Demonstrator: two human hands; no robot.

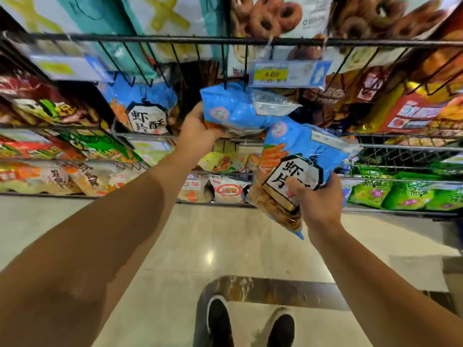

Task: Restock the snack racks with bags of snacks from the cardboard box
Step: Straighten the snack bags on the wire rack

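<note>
While my left hand [198,131] grips one blue shrimp-chip bag [240,108] at the wire rack [175,41] gap beside the shelved matching bag [145,108], my right hand [318,196] pinches a second bag [295,169] lower, just below the first. I judge best practice: seat the upper bag upright, label outward, behind the rail, then follow with the second.

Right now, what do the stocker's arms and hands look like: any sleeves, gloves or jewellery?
Both forearms are bare up to the frame edge: no sleeves in view. The left hand and right hand wear no gloves; no rings, watch or wristband are visible.
</note>
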